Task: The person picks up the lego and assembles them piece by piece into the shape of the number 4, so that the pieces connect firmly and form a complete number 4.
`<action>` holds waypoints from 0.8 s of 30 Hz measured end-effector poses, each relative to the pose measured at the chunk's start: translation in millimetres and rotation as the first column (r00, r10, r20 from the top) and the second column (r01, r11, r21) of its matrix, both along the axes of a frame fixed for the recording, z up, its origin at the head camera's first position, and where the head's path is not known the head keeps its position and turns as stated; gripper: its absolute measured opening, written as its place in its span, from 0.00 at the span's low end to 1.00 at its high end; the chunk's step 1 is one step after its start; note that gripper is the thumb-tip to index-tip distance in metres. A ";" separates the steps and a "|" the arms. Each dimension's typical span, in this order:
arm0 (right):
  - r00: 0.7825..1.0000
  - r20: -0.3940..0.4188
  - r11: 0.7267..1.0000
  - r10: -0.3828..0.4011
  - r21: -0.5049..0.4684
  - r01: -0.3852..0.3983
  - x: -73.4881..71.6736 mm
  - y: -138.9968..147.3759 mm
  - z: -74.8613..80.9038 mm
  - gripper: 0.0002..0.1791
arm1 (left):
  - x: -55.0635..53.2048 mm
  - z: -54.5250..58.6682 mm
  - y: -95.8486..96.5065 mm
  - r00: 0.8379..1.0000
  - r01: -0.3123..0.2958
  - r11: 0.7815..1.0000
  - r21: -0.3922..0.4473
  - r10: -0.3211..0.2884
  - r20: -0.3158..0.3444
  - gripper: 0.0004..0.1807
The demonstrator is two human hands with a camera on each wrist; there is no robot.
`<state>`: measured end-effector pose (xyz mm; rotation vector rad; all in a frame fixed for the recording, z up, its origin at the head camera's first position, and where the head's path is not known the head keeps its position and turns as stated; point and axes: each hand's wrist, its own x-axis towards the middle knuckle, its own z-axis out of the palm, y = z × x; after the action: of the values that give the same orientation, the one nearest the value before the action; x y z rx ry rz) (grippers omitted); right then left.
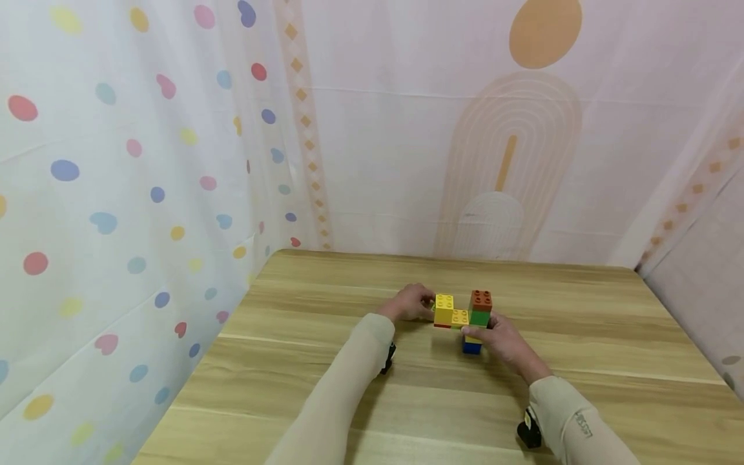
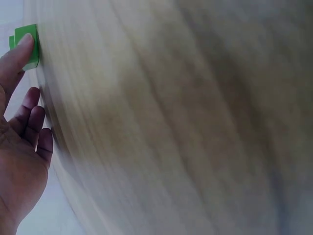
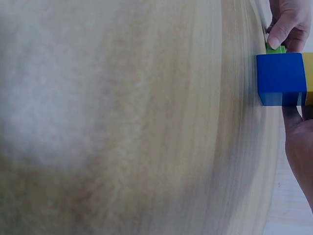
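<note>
A structure of stacked toy building bricks stands above the wooden table. It has a tall yellow brick (image 1: 444,315) on the left and a lower yellow brick (image 1: 460,316) in the middle. On its right a brown brick (image 1: 481,299) tops a green brick (image 1: 479,318), with a blue brick (image 3: 281,73) at the bottom. My right hand (image 1: 509,342) grips this right-hand column from the side, thumb in front. Beyond the structure's left end, my left hand (image 1: 414,302) pinches a light green brick (image 2: 33,58) close over the table, mostly hidden in the head view.
The wood-grain table (image 1: 279,361) extends around both hands. Behind it hangs a pale curtain (image 1: 383,161) with arch patterns, and a dotted curtain (image 1: 116,258) falls along the left edge. A black wrist device (image 1: 529,431) sits under the right sleeve.
</note>
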<state>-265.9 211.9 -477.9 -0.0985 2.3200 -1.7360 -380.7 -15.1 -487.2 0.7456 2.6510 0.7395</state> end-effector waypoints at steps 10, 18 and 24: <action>1.000 0.000 1.000 -0.006 -0.011 0.006 -5.9 -3.7 0.2 0.30 | -0.6 1.6 -21.9 0.983 -0.162 0.982 0.098 0.152 0.101 0.20; 1.000 -0.016 1.000 0.000 0.002 0.000 -12.0 -8.1 -1.7 0.30 | -3.6 7.1 -50.6 0.981 -0.181 0.975 0.131 0.170 0.089 0.17; 1.000 -0.014 1.000 0.005 0.009 -0.005 -14.9 -14.1 -3.0 0.31 | -1.1 19.5 -67.6 0.979 -0.203 0.959 0.197 0.193 0.069 0.14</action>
<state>-280.8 197.9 -480.9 -0.1152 2.3354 -1.7284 -381.8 -82.7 -467.7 0.5061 2.6584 1.0816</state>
